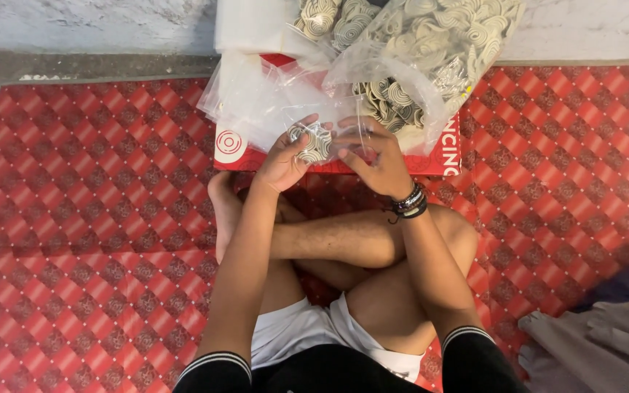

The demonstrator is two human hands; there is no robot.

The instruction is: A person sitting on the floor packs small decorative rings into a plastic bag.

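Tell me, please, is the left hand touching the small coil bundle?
Touching: the head view shows the left hand fingers wrapped around the coil bundle.

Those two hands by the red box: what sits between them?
In the head view, a small clear plastic bag of pale spiral coils sits between the left hand and right hand, both gripping it.

Left hand (283,161) grips a small bundle of coils (313,143); right hand (376,156) pinches a clear plastic bag (354,124) beside it.

Both hands raised together, forearms extended forward over crossed legs.
The left hand (285,156) is cupped with fingers curled; the right hand (376,156) is pinched, its wrist banded.
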